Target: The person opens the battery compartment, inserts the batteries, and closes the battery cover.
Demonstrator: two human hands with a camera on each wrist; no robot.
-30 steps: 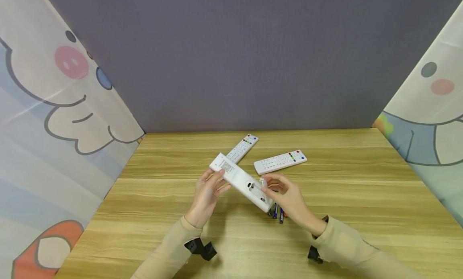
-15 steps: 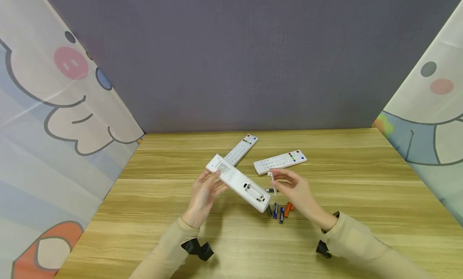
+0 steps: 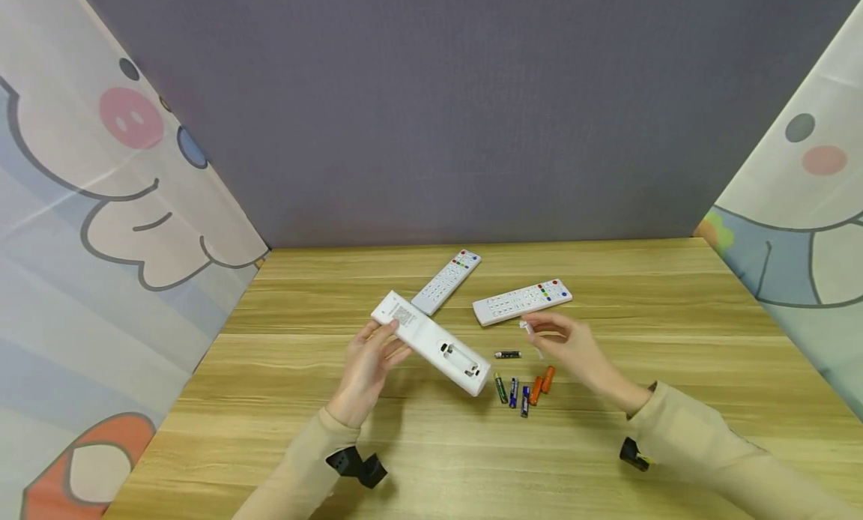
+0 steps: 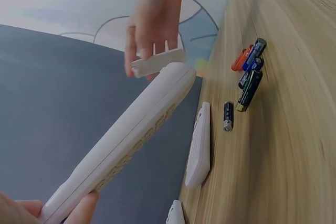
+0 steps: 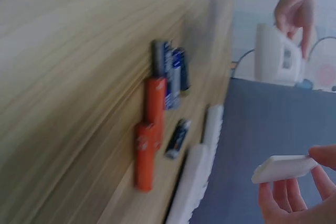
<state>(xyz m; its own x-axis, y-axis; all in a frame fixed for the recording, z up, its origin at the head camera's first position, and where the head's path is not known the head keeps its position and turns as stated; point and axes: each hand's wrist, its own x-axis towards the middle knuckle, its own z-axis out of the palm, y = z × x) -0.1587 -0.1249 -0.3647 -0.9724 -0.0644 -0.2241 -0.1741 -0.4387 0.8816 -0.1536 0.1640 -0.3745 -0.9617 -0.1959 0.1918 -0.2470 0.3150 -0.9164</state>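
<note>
A white remote control is gripped at its far end by my left hand, back side up, its battery compartment bare and no cell inside. My right hand pinches the small white battery cover between thumb and fingers, apart from the remote. In the left wrist view the cover appears just beyond the remote's end. Below the hands, on the table, lie a black battery, a dark green battery, blue batteries and orange batteries.
Two more white remotes lie buttons up farther back: one slanted, partly behind the held remote, the other to its right. A grey panel stands behind the wooden table, with printed cloths at both sides.
The cover has come away from the remote as my right hand moved right with it. My left hand has shifted slightly left with the remote, and the batteries are now in plain sight.
</note>
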